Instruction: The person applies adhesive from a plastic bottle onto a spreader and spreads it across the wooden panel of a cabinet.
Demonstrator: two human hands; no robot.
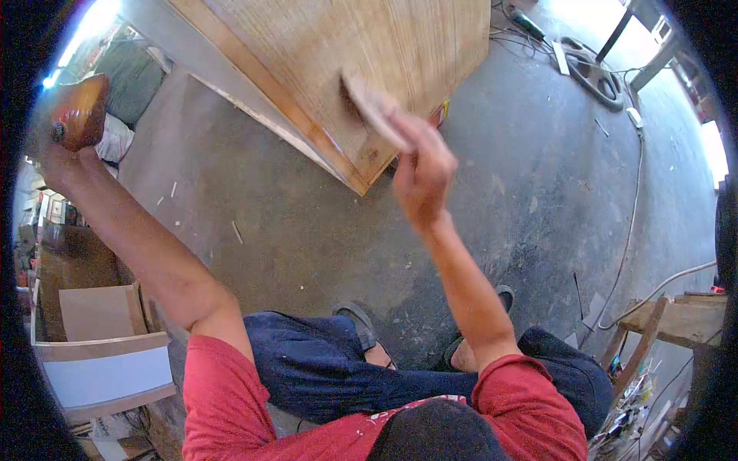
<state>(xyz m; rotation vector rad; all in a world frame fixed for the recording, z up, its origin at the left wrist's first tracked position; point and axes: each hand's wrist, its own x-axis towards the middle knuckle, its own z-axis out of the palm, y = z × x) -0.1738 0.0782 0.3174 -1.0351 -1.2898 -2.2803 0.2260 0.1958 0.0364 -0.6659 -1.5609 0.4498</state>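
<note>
A flat, pale pad that looks like sandpaper (377, 115) is gripped in my right hand (427, 165), fingers closed around its near end. Motion blurs both. The pad is tilted over a wooden panel (407, 54) with visible grain, close to its near corner; whether it touches the surface I cannot tell. A glossy brown strip (288, 107) runs along the panel's left edge. Far to the left, my left hand (63, 163) is closed against the lower end of a varnished orange-brown wooden piece (83, 115); most of its fingers are hidden.
Wood scraps (237, 232) litter the grey concrete floor (307, 246). At upper right lie a power tool (526, 24), cables and a dark ring-shaped base (596, 84). A wooden stand (676, 319) is at right. Framed panels (108, 376) stand at lower left.
</note>
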